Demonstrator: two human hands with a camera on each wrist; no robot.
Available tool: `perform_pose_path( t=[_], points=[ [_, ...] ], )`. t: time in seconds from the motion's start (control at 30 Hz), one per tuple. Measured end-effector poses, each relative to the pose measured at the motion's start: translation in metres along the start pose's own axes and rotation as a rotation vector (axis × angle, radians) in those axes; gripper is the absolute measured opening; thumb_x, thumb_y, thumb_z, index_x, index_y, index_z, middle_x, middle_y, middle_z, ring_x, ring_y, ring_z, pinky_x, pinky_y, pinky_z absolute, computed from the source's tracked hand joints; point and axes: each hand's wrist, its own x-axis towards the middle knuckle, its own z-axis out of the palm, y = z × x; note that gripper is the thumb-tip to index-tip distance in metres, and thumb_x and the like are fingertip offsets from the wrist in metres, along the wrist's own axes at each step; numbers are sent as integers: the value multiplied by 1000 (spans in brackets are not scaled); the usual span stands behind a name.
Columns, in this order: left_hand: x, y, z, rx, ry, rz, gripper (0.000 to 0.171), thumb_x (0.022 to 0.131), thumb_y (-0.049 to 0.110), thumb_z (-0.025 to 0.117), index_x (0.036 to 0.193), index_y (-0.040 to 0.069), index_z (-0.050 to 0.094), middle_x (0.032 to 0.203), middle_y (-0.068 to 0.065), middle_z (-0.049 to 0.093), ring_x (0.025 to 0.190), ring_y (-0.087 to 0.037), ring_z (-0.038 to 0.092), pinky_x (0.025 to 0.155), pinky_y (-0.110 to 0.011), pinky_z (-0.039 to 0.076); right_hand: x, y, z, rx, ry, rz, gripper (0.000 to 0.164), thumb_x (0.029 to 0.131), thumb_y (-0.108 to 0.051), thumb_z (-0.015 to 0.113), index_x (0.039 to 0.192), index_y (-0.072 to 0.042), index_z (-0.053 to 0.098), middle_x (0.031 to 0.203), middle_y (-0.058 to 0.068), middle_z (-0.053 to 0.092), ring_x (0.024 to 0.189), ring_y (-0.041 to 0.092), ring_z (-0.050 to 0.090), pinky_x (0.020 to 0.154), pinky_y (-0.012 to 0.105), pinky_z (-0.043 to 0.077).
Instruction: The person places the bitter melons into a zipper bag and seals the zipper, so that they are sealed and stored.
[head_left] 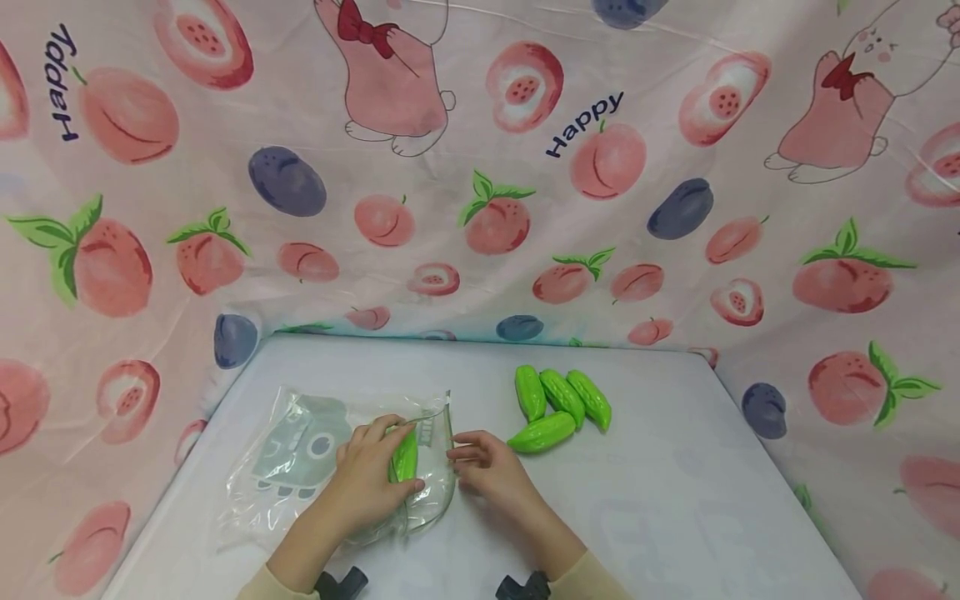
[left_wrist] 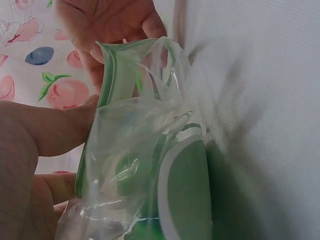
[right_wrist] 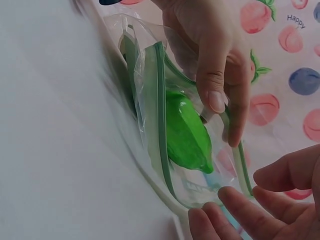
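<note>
Green piece (right_wrist: 187, 132) sits just inside the mouth of the clear bag (head_left: 300, 442), between lower lip (right_wrist: 162, 110) and upper lip (right_wrist: 243, 170). Bag lies flat on the bench (head_left: 675, 500) except at the mouth, which gapes. Left hand (head_left: 371, 468) grips the upper lip, thumb and fingers curved about the edge; can't tell if it also touches the piece. Right hand (head_left: 489, 468) is at the mouth end, thumb and fingers parted, holding nothing that shows; contact with the edge unclear.

Risks, my read: film looks thin and slack, so if the left hand loses its pinch, the mouth probably sags onto the piece. Piece is near the edge, so a tug or tilt of the bag could roll it back out. Right fingers could snag a lip and drag the whole bag along the bench.

Orientation: piece's long axis runs roughly near-to-far in the head view, about parallel to the mouth, so crosswise rather than end-first. In the right wrist view its tapered end points toward the right fingertips. Four more green pieces (head_left: 564, 400) lie in a cluster right of the bag, well apart from it.
</note>
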Motion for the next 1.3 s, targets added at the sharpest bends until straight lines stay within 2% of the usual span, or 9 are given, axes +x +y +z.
perform_pose_path(
  t=[0.2,0.6,0.87,1.07,1.3],
  points=[
    [0,1,-1,-9,-5,0,84,80,38,94,154,18,59,157,-4,53,142,-35,48,108,-64,39,-4,-3,-5,6,43,7,49,97,-5,71,143,4,58,133,27,72,114,39,74,89,39,65],
    [-1,1,1,-10,-2,-1,83,80,38,94,153,20,60,158,-3,53,142,-35,48,109,-65,38,-11,-5,-17,19,108,40,50,96,-3,72,143,4,58,136,29,70,119,42,73,88,41,66],
    [-1,0,3,-19,-3,-3,82,79,36,95,152,20,61,159,-3,52,144,-35,47,110,-64,37,-15,-3,-27,-20,159,48,50,95,-3,72,144,0,59,137,26,70,119,37,73,87,40,66],
    [-1,1,2,-20,0,-4,81,79,35,95,152,20,61,158,-2,52,143,-35,47,109,-64,37,-19,-1,-32,-10,193,37,52,95,0,71,145,0,59,137,26,70,120,39,72,87,40,66],
    [-1,0,3,-24,-1,-2,81,80,35,95,152,21,61,158,-3,52,143,-35,47,109,-63,37,-23,0,-41,6,272,32,50,93,2,71,142,0,61,134,26,71,115,37,74,84,40,67]
  ],
)
